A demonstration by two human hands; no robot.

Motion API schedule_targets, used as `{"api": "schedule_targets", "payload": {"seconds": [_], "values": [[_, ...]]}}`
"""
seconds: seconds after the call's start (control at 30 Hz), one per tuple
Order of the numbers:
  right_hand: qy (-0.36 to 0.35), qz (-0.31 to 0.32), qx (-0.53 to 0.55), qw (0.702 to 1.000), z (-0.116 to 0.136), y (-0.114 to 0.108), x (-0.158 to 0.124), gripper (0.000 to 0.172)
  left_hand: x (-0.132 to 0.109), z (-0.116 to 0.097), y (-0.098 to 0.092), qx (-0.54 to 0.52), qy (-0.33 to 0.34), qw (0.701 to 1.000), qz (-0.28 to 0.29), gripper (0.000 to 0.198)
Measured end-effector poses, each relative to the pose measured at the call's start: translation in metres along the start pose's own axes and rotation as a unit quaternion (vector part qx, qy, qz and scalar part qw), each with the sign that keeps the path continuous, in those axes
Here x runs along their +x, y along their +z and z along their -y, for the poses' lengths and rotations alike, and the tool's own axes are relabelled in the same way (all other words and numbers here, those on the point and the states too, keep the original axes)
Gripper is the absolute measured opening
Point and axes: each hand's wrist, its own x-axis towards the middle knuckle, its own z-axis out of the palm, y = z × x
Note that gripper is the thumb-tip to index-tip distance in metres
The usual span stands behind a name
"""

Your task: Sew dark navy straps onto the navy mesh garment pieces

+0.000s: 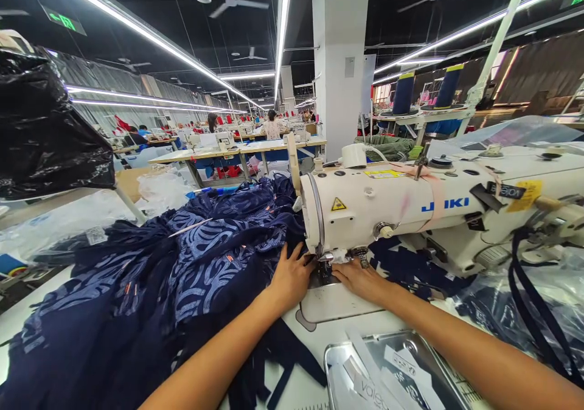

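Note:
Beside the needle of the white sewing machine (pixel 365 203), my left hand (pixel 292 279) lies on the navy fabric (pixel 237 325) with its fingers spread. My right hand (pixel 358 279) is on the other side of the needle, its fingers drawn together at a small dark piece of cloth under the presser foot (pixel 325 264). The machine head hides part of those fingers. A large heap of navy garments with pale blue swirl patterns (pixel 205 276) spreads from the needle area to the left. Small orange marks show on the garments.
An open metal tray (pixel 331 367) with paper labels (pixel 401 373) stands in front of the machine. Navy scraps (pixel 410 267) and clear plastic (pixel 542 300) lie right. A black plastic bag (pixel 50 118) rises at left. Two thread cones (pixel 404 93) stand behind; other workstations lie beyond.

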Motion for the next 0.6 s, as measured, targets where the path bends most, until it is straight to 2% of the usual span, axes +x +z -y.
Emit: {"api": "schedule_targets", "payload": {"seconds": [0.37,0.5,0.6], "values": [[0.085,0.046,-0.025,0.995,0.011,-0.008,0.002,0.031,0.011,0.004,0.002,-0.006,0.009,1.000,0.011,0.041],[0.082,0.034,-0.033,0.996,0.012,-0.006,0.003,0.031,0.013,0.001,0.002,-0.021,-0.005,1.000,0.012,0.039],[0.065,0.012,-0.029,0.997,0.008,0.000,0.002,0.027,0.008,0.000,-0.005,-0.090,-0.024,0.996,0.008,0.039]]}}
